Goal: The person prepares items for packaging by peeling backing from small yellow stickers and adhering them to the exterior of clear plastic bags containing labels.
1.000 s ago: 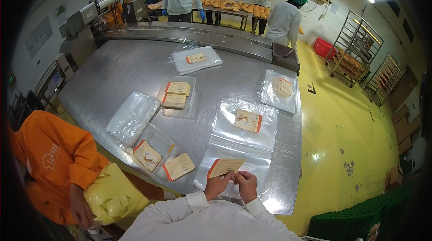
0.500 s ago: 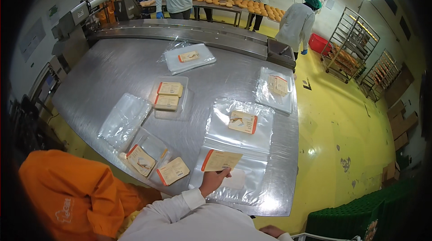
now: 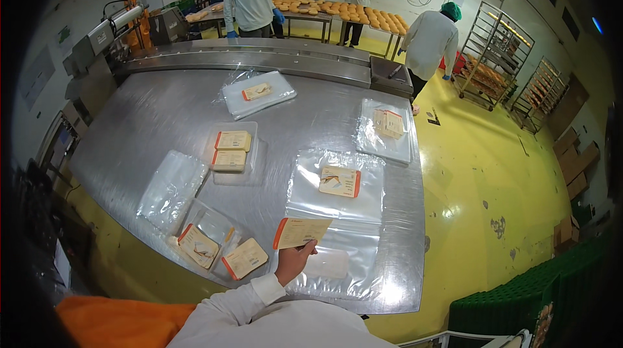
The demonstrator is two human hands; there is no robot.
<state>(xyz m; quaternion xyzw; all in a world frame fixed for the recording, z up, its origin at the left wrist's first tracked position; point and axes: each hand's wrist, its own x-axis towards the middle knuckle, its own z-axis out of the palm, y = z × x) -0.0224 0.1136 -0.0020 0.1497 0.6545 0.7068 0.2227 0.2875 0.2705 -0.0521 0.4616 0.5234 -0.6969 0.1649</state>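
Note:
My left hand (image 3: 296,262) is closed on the edge of a cream printed card (image 3: 300,234) with an orange-red end. It holds the card tilted above clear plastic bags (image 3: 360,231) laid out on the steel table. Farther up those bags lies another card (image 3: 340,182), flat and orange at its right end. Left of the hand, a stack of cards (image 3: 244,259) rests beside a clear plastic tub (image 3: 217,218) with more cards (image 3: 198,246) in it. My right hand is out of view.
On the steel table (image 3: 162,98) are a clear tub with two card stacks (image 3: 232,150) and bag piles (image 3: 172,186), (image 3: 259,108), (image 3: 385,143) some topped with cards. An orange-clothed person (image 3: 123,322) is close at left. Workers, bread and racks (image 3: 496,56) stand beyond; green crates (image 3: 513,302) lower right.
The view has shifted, and my right hand has left the lower edge. My left hand still holds the card over the bags. The orange-clothed person shows less; the green-capped worker has stepped.

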